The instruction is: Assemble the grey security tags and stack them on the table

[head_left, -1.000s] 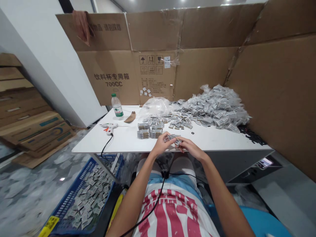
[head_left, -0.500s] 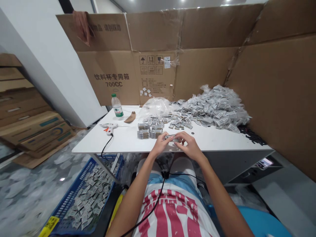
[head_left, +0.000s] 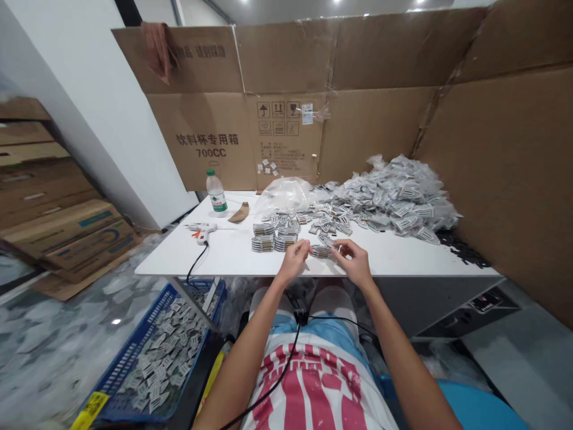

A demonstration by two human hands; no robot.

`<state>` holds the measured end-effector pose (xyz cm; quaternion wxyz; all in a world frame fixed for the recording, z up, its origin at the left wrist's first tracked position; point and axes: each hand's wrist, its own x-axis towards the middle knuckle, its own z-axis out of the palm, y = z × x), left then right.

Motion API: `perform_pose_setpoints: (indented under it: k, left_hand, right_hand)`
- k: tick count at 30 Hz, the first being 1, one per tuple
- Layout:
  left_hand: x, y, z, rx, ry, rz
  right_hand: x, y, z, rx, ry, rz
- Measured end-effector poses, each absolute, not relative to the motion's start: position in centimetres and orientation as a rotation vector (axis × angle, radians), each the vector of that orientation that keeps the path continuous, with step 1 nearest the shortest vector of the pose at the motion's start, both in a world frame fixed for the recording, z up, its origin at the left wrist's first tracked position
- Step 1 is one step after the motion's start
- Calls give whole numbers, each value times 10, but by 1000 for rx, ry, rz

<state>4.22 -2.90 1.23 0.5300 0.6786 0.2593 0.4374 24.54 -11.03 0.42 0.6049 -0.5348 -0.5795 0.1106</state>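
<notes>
I see my left hand (head_left: 294, 261) and right hand (head_left: 357, 264) close together over the near edge of the table (head_left: 233, 254). Both pinch the small bundle of tags (head_left: 321, 251) between them, one hand at each end. The fingers (head_left: 305, 246) are curled in tight on it, not spread.

The bundle's long axis runs left to right, roughly along the table's front edge. I cannot tell which way its print faces.

Just beyond the hands stand the squared stacks of tags (head_left: 273, 236), with the heap of bagged tags (head_left: 394, 194) farther back on the right. Bare tabletop lies open to the left, as far as the glue gun (head_left: 202, 229) and the bottle (head_left: 216, 192). The cardboard wall (head_left: 505, 179) closes in the right side and the back.
</notes>
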Motion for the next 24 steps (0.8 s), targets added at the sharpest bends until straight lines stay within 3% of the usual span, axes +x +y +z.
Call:
perform_pose_setpoints:
  k: [24]
  left_hand:
    - [43, -27, 9, 1596, 616, 1087]
  right_hand:
    - [258, -86, -3, -1213, -1506, 472]
